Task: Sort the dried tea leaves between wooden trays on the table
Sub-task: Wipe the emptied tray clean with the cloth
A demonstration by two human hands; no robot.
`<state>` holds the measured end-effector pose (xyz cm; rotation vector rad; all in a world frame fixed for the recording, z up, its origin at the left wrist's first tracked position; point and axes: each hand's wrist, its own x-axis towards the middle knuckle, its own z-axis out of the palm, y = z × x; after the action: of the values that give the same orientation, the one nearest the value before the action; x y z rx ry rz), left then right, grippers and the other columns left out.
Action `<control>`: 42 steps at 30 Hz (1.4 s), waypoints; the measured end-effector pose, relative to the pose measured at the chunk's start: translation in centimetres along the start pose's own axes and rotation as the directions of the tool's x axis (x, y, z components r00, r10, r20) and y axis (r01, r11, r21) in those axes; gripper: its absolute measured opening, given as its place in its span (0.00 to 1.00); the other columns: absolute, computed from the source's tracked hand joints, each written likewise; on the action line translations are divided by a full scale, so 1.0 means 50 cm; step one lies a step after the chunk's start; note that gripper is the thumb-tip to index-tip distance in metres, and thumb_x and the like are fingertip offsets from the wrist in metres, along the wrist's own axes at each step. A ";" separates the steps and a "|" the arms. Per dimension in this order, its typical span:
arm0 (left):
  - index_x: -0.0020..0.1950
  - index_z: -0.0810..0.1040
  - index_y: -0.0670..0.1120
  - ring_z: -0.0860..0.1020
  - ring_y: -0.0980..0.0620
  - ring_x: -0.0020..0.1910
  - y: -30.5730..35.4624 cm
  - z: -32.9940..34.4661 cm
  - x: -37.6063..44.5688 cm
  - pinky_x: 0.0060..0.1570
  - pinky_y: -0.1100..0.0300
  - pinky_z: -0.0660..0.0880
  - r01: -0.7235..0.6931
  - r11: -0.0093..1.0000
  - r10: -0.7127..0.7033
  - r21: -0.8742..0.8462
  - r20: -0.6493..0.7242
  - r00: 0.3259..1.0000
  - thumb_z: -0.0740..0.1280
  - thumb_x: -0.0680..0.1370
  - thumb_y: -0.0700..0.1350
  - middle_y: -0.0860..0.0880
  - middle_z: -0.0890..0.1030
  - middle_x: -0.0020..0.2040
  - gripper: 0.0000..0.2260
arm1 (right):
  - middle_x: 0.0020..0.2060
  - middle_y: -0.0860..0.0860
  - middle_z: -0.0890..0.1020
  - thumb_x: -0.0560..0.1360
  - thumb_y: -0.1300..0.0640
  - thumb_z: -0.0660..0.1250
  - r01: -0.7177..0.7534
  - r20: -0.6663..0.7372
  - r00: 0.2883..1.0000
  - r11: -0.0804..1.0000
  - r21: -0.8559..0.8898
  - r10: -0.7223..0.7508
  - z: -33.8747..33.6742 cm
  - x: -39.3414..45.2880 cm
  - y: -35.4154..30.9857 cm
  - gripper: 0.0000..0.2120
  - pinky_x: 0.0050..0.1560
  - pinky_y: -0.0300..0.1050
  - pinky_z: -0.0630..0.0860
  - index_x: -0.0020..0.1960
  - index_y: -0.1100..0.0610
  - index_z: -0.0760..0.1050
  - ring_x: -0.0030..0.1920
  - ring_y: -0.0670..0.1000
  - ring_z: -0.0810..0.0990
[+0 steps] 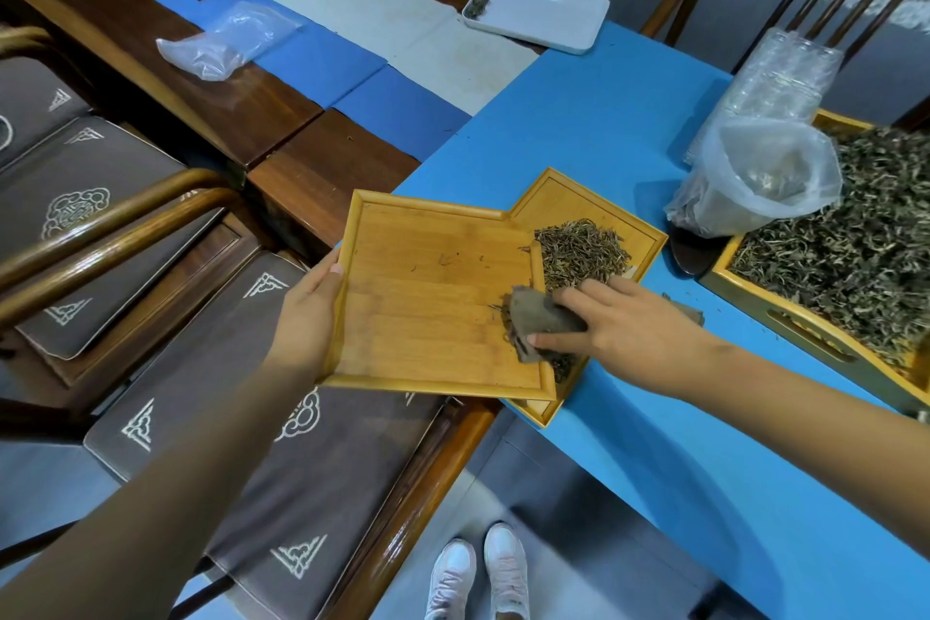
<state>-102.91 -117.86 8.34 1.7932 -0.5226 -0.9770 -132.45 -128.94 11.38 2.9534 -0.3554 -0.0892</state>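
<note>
Left hand point(309, 305) grips tilted tray point(428, 297) | right hand point(619, 332) presses cloth point(538, 322)

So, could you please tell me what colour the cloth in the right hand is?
The cloth is a dull grey-brown, seen in the head view.

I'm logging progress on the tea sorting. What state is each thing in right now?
upper tray: held tilted by left hand, nearly swept bare
cloth: gripped by right hand, at the upper tray's edge
lower tray: on the table, holding a leaf pile
large tray: full of leaves
white tray: almost empty
</note>
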 end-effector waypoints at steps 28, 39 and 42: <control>0.62 0.76 0.60 0.76 0.59 0.54 0.000 0.001 -0.014 0.51 0.60 0.71 -0.034 0.997 0.029 0.072 0.065 0.997 0.55 0.81 0.49 0.58 0.79 0.55 0.14 | 0.48 0.59 0.79 0.68 0.65 0.70 -0.203 0.004 0.979 0.973 0.112 0.204 0.046 0.011 0.015 0.29 0.33 0.48 0.74 0.66 0.46 0.72 0.41 0.58 0.77; 0.51 0.75 0.68 0.77 0.72 0.42 0.006 0.000 -0.027 0.37 0.73 0.69 -0.018 0.996 0.010 0.091 0.081 0.997 0.57 0.81 0.50 0.68 0.78 0.44 0.12 | 0.55 0.58 0.71 0.76 0.63 0.60 -0.416 0.106 0.908 0.903 0.113 0.405 0.076 0.046 0.055 0.28 0.45 0.53 0.70 0.72 0.43 0.61 0.51 0.59 0.69; 0.53 0.74 0.67 0.77 0.72 0.41 0.008 -0.006 -0.028 0.33 0.76 0.71 -0.027 0.994 0.020 0.106 0.067 0.998 0.57 0.81 0.50 0.70 0.78 0.42 0.11 | 0.58 0.59 0.70 0.76 0.63 0.60 -0.480 0.128 0.875 0.871 0.104 0.466 0.079 0.045 0.067 0.28 0.49 0.53 0.70 0.72 0.44 0.61 0.55 0.59 0.69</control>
<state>-103.48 -116.85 9.29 1.8504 -0.6471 -1.0110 -131.36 -133.33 7.96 2.8937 -1.1296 -0.1547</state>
